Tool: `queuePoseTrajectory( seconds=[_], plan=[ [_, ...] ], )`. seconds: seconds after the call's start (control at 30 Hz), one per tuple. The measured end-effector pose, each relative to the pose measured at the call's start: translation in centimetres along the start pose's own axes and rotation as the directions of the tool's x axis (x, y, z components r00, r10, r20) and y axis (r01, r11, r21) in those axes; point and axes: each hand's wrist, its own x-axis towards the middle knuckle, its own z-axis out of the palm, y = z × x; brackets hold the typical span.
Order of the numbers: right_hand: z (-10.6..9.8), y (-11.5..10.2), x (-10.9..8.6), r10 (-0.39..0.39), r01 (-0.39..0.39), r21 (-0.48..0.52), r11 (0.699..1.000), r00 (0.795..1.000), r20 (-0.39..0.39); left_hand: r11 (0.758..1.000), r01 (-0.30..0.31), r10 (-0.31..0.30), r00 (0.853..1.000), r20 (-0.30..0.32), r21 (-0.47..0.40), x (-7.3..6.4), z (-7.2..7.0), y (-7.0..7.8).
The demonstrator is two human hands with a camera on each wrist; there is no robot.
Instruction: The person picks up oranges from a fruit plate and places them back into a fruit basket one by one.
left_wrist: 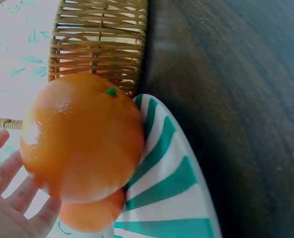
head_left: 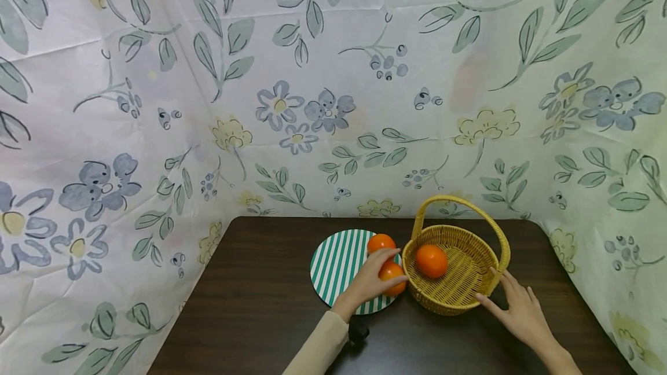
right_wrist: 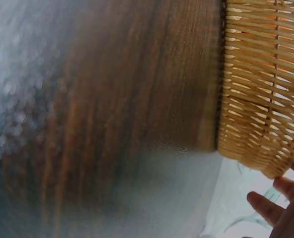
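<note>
My left hand (head_left: 369, 280) reaches over an orange (head_left: 392, 279) with thumb and fingers spread. In the left wrist view, this orange (left_wrist: 82, 139) shows a small green stem mark, and the extended fingers lie along its side. A second orange (head_left: 381, 243) sits just behind it. Both are on a round mat with green and white stripes (head_left: 333, 271). A yellow wicker basket (head_left: 443, 307) stands to the right, holding another orange (head_left: 431, 261). My right hand (head_left: 518, 308) rests at the basket's right rim by the handle, its fingers extended; the right wrist view shows fingertips at the weave.
Everything stands on a dark brown wooden table (head_left: 250, 305). Floral cloth (head_left: 312, 178) hangs behind it and at both sides. The basket's tall arched handle (head_left: 471, 207) rises above its rim. A small black object (head_left: 358, 331) shows below the left wrist.
</note>
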Motion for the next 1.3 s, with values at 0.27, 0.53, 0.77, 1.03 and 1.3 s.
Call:
queuePoseTrajectory(
  seconds=[0.27,0.53,0.77,1.03,1.3],
  plan=[
    [0.0,-0.1,0.0,0.001,-0.001,0.006,1.0,1.0,-0.003,1.0,0.026,-0.026,1.0,0.0,-0.017,-0.7,0.0,-1.1],
    [0.0,0.1,0.0,0.01,-0.01,0.011,1.0,1.0,0.014,0.998,0.06,-0.059,0.998,0.037,-0.016,-1.3,-0.1,-1.5],
    [0.0,0.1,0.0,0.013,-0.013,0.015,1.0,1.0,0.019,0.999,0.05,-0.049,0.998,0.045,-0.006,-1.5,-0.2,-1.5],
    [0.0,0.1,0.0,0.012,-0.012,0.01,1.0,1.0,0.018,0.999,0.034,-0.034,0.998,0.052,-0.004,-1.8,-0.3,-1.6],
    [0.0,0.1,0.0,0.013,-0.013,0.022,1.0,1.0,0.021,0.999,0.03,-0.029,0.998,0.051,-0.032,-1.9,0.0,-2.2]
  ],
)
